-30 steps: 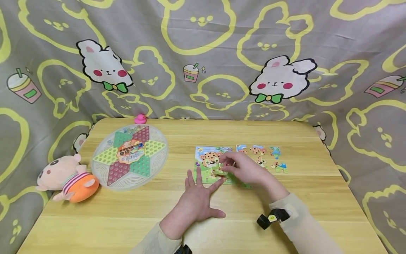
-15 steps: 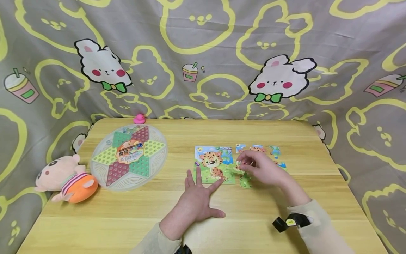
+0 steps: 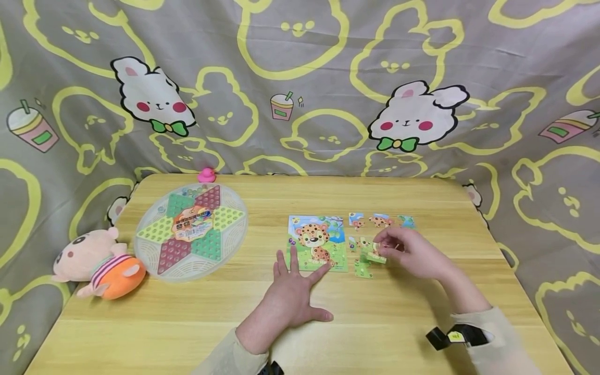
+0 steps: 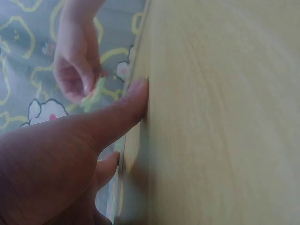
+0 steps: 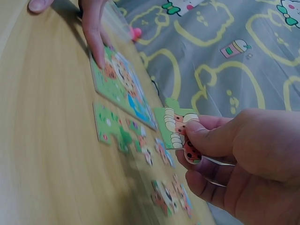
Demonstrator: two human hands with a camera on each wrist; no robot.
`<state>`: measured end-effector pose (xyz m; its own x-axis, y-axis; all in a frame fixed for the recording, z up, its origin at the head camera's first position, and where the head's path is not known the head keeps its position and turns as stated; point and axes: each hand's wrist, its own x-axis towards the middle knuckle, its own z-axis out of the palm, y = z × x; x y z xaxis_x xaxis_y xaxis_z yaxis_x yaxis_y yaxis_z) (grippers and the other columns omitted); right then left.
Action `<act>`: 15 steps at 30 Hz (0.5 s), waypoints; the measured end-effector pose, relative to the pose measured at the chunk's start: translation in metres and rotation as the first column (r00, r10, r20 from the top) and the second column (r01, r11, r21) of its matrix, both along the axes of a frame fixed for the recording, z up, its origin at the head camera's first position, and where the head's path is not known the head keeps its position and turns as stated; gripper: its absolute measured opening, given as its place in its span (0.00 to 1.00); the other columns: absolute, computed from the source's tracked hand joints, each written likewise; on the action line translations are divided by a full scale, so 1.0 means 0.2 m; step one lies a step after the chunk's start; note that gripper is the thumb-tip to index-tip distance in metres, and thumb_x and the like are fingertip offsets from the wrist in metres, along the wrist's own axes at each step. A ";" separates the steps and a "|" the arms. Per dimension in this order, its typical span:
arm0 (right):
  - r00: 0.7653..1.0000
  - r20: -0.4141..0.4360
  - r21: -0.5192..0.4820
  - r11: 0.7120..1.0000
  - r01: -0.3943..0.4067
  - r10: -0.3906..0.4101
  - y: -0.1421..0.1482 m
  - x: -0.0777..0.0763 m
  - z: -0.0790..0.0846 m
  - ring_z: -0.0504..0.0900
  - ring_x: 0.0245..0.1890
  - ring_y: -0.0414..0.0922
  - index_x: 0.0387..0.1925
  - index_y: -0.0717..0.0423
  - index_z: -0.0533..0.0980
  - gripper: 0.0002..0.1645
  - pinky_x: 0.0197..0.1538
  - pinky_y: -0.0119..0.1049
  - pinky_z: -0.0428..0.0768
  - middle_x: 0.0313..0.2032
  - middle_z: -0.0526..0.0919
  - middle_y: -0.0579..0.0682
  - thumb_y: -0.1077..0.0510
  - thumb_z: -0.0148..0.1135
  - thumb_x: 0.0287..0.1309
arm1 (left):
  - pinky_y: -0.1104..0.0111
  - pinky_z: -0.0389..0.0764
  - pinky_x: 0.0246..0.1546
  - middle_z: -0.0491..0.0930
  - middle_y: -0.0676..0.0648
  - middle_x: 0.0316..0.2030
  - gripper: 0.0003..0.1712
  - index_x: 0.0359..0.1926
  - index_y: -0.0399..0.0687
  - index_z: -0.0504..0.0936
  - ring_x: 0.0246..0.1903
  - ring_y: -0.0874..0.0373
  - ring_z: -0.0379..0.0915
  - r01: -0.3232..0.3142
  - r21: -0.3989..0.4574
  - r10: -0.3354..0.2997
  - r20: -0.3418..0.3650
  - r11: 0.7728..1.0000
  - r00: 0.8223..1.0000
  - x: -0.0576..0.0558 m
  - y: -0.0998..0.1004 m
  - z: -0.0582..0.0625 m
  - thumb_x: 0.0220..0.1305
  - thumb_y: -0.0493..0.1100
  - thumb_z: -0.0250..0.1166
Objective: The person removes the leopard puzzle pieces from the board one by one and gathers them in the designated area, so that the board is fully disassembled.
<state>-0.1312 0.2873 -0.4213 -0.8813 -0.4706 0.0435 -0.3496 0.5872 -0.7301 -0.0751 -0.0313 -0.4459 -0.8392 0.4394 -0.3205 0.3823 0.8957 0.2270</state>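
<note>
My right hand [image 3: 417,255] pinches a jigsaw piece [image 5: 169,129] between thumb and fingers, raised off the table; it shows green grass, pale paws and spotted orange fur. Below it lie loose jigsaw pieces: a green corner piece [image 5: 107,123], a leopard-face piece [image 5: 165,197] and several others. My left hand [image 3: 292,299] lies spread on the table, its fingertips at the lower edge of a square leopard picture board [image 3: 311,234]. In the left wrist view, the left thumb [image 4: 126,105] stretches out along the wooden surface.
A round Chinese checkers board [image 3: 227,255] with a clear rim lies at the left. Beside it is a plush toy [image 3: 100,265] in orange shorts, and a pink rubber duck [image 3: 207,175] sits at the table's back edge. A patterned grey curtain [image 3: 323,88] hangs behind.
My right hand has moved from over the picture board rightwards to the loose pieces, carrying the jigsaw piece. The left hand has stayed in place.
</note>
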 end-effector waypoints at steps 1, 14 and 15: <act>1.000 0.001 0.005 1.000 0.001 -0.001 0.02 0.01 0.00 0.79 0.34 0.43 0.46 0.55 0.83 0.07 0.37 0.35 0.81 0.34 0.82 0.44 0.67 0.67 0.70 | 0.34 0.57 0.73 0.36 0.17 0.77 0.65 0.84 0.82 0.51 0.71 0.10 0.35 0.001 -0.002 -0.001 0.000 1.000 1.000 0.00 0.00 0.00 0.48 0.86 0.66; 0.995 0.095 0.046 0.999 -0.014 0.009 0.17 0.08 -0.04 0.78 0.36 0.41 0.47 0.57 0.84 0.07 0.38 0.34 0.80 0.37 0.84 0.47 0.66 0.68 0.69 | 0.34 0.58 0.73 0.37 0.17 0.77 0.64 0.84 0.81 0.52 0.71 0.10 0.35 0.003 0.011 -0.003 -0.010 1.000 1.000 0.00 0.00 0.00 0.48 0.86 0.67; 0.995 0.103 0.046 0.999 -0.018 0.013 0.18 0.08 -0.04 0.78 0.36 0.42 0.47 0.57 0.85 0.07 0.39 0.34 0.80 0.38 0.84 0.48 0.66 0.68 0.69 | 0.34 0.58 0.73 0.37 0.17 0.77 0.64 0.84 0.81 0.52 0.71 0.10 0.35 0.003 0.014 -0.003 -0.010 1.000 1.000 0.00 0.00 0.00 0.48 0.86 0.67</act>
<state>-0.1145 0.3224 -0.4298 -0.8726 -0.4834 -0.0695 -0.2832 0.6168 -0.7344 -0.0745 -0.0319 -0.4469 -0.8410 0.4461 -0.3062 0.3870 0.8914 0.2358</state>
